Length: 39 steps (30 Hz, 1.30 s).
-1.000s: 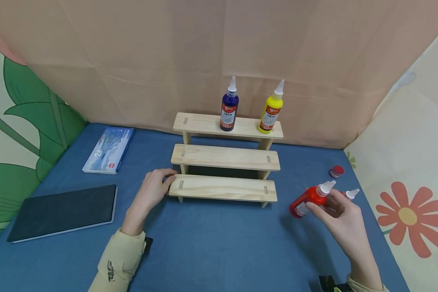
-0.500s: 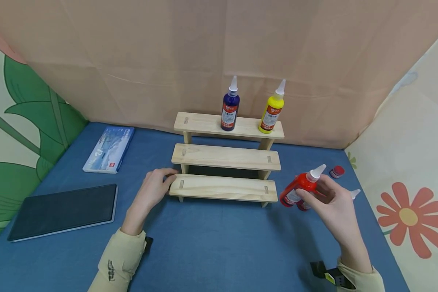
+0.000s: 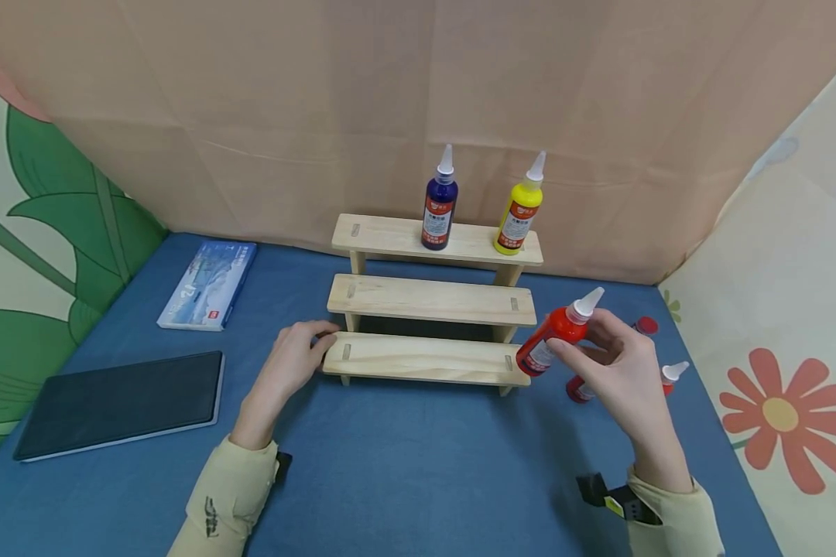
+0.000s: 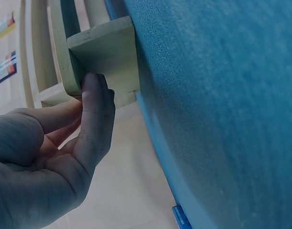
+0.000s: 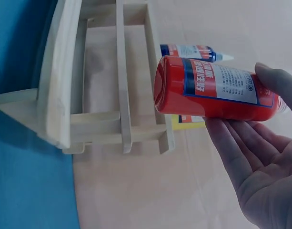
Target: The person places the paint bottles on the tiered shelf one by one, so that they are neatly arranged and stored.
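Note:
My right hand [image 3: 625,375] pinches a red paint bottle [image 3: 546,343] with a white pointed nozzle near its upper end, thumb on one side and fingers on the other. The bottle tilts, its base overlapping the right end of the lowest step in the head view. The three-step wooden stand [image 3: 432,299] sits mid-table. At its left end my left hand [image 3: 289,362] grips the end of the lowest step [image 4: 65,52] between thumb and fingers. A dark blue paint bottle [image 3: 439,213] and a yellow paint bottle [image 3: 518,219] stand on the top step.
Behind the right hand lie another red bottle [image 3: 581,389], a white nozzle with red below it [image 3: 674,373] and a red cap-like top [image 3: 645,326], all partly hidden. At left are a blue-white box [image 3: 207,286] and a dark flat tablet-like slab [image 3: 121,404]. A brown curtain [image 3: 251,155] hangs behind.
My right hand has carried the red paint bottle left and upward to the stand's right end, uncovering more of the red bottle behind. The left hand has stayed on the stand.

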### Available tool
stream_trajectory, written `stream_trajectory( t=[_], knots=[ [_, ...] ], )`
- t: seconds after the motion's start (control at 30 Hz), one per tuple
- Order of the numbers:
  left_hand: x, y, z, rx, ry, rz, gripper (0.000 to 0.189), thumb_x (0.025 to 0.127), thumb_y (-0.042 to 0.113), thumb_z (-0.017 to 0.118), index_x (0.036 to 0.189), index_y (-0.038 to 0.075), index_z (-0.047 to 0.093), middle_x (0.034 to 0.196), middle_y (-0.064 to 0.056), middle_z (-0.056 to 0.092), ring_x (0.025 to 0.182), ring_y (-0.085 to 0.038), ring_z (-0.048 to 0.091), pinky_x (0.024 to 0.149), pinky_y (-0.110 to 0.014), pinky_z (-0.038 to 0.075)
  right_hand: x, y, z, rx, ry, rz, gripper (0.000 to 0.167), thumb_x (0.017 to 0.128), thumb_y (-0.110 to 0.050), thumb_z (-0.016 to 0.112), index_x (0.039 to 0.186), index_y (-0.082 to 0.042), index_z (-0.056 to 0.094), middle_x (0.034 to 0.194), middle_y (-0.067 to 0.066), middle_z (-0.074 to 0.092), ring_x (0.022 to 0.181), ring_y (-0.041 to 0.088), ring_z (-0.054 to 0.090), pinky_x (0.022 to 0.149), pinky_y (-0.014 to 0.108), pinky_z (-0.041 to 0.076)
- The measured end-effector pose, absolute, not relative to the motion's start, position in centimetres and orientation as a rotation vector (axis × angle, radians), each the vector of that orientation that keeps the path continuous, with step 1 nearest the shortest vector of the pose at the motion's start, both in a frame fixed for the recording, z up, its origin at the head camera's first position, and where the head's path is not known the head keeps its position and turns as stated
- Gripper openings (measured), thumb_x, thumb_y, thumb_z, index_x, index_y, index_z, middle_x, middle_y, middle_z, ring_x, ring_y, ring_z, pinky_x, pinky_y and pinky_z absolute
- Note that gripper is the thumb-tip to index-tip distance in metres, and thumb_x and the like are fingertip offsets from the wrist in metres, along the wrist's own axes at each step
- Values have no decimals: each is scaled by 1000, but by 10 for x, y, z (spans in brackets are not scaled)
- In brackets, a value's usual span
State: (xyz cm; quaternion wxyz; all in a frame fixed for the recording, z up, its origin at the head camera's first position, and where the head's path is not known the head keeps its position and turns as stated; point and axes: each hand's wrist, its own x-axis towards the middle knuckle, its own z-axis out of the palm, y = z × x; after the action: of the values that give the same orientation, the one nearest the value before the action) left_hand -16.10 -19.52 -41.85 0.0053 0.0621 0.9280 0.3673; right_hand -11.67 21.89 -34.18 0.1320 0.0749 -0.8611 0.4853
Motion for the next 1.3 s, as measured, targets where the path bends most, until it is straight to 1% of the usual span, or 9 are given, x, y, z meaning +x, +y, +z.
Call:
stream_trajectory(
  t=[0.13,0.23,0.47,0.63,0.77,0.87,1.07,1.17,1.3],
  knots=[
    [-160,-195,-418,197,2904,1155,26,108,3,60,128,-9,72,116,-28,72,58,-16,58,57,-35,48,-120,213,-337,259,-2485,1398,49,93,-10,85,138,-1,67,125,10,73,106,1,69,83,17,56],
    [-160,-195,-418,202,2906,1154,26,108,3,60,127,-9,72,116,-28,72,59,-17,58,58,-35,47,-124,209,-334,284,-2478,1399,50,93,-9,85,138,1,67,127,16,72,105,0,68,83,16,55],
    [-159,-195,-417,201,2896,1158,27,108,3,60,129,-10,71,118,-29,71,59,-17,58,59,-36,48,-133,197,-329,319,-2466,1465,49,93,-6,85,139,-2,68,129,14,72,108,1,68,84,17,55],
    [-160,-195,-417,186,2889,1152,28,109,4,59,131,-10,71,119,-29,71,59,-19,58,59,-37,47,-139,188,-323,342,-2475,1453,47,94,-11,85,137,-3,69,127,11,74,107,5,69,84,18,56],
    [-161,-196,-417,185,2906,1132,28,109,4,59,130,-9,71,123,-30,71,73,-27,65,68,-42,51,-144,180,-318,354,-2464,1449,47,93,-12,87,136,-4,70,127,11,74,109,13,71,84,18,56],
    [-161,-196,-416,187,2919,1122,27,109,3,59,129,-9,72,125,-30,70,84,-31,66,74,-46,51,-148,174,-313,378,-2450,1460,46,93,-13,87,135,-3,71,127,10,75,111,20,72,85,19,57],
    [-160,-195,-417,195,2931,1117,26,108,3,60,128,-10,72,126,-32,70,94,-37,66,81,-51,51,-158,158,-301,441,-2427,1488,45,94,-12,86,134,0,70,127,12,74,114,25,72,85,20,57],
    [-160,-195,-416,199,2931,1114,26,108,3,60,128,-10,72,127,-32,70,95,-37,66,81,-51,51,-163,150,-295,466,-2428,1503,46,94,-13,86,135,0,69,128,12,74,115,25,72,86,21,58],
    [-161,-195,-416,198,2921,1116,27,109,3,59,129,-9,72,126,-31,70,89,-34,66,78,-48,50,-170,141,-288,496,-2432,1498,47,95,-13,85,136,0,68,129,11,73,115,24,71,89,27,59]
  ],
)
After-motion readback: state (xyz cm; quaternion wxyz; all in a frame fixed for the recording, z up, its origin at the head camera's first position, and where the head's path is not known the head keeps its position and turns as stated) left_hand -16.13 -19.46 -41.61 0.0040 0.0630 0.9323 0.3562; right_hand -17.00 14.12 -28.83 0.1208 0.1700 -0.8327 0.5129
